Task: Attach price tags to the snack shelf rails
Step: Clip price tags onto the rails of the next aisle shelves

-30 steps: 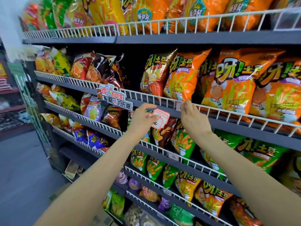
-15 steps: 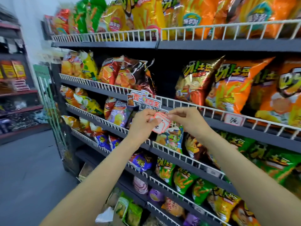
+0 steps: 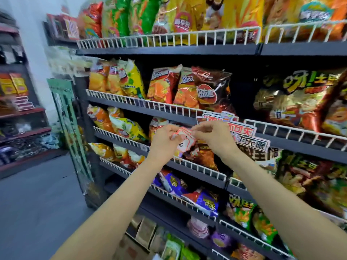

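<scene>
So both hands are up in front of the snack shelves, meeting over a little stack of price tags (image 3: 183, 138), the white ones with red borders. The left hand (image 3: 165, 141) has its fingers curled round the stack from the left side, basically acting as the dispenser. The right hand (image 3: 214, 137) comes in from the right and pinches the top edge of the tags with thumb and fingertip, which looks to me like peeling or sliding one tag off the pile. Makes sense to hold them that way: one hand keeps the bunch steady, the other picks a single one free.

The tags sit right between the two hands, touching both, and hang in the air in front of the shelf, not on any rail yet. Just behind and below them is the white wire rail (image 3: 197, 167) fronting a row of dark chip bags, and another rail (image 3: 161, 106) runs higher up, under the red and orange bags. A cut-out promo sign (image 3: 244, 136) is clipped to the shelf edge just right of the right hand.

My guess is the next tag goes somewhere on one of these nearby rails, but I can't tell which. It's a bit motion-blurred, so the writing on the tags isn't readable.
</scene>
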